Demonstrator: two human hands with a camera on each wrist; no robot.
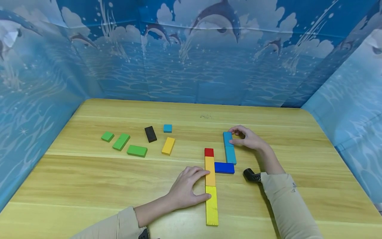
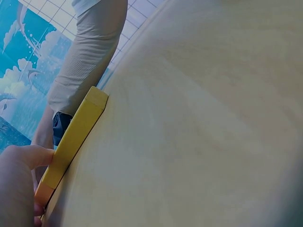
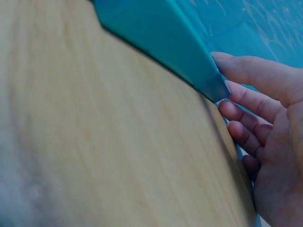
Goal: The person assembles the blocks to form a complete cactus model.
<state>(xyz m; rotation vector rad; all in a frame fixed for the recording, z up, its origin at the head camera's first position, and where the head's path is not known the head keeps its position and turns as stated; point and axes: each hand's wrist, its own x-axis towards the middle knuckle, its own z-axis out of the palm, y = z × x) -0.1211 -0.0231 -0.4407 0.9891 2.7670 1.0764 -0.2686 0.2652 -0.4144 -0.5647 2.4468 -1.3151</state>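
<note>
My left hand (image 1: 185, 189) rests across a straight row, its thumb on the long yellow block (image 1: 212, 212) and its extended index finger on the orange block (image 1: 210, 162). A small red block (image 1: 209, 152) caps the far end of that row. From the orange block's right side, a dark blue block (image 1: 224, 168) reaches sideways. Two light blue blocks run away from it end to end, a nearer one (image 1: 230, 155) and a farther one (image 1: 227, 138). My right hand (image 1: 249, 139) holds the farther light blue block (image 3: 161, 42), thumb at its right side and curled fingers at its far end.
On the wooden table (image 1: 89, 186), to the left, lie several green blocks (image 1: 137, 151), a black block (image 1: 150, 134), an orange-yellow block (image 1: 168, 146) and a small light blue block (image 1: 167, 128). A dolphin-print curtain (image 1: 179, 79) stands behind the table and along both sides.
</note>
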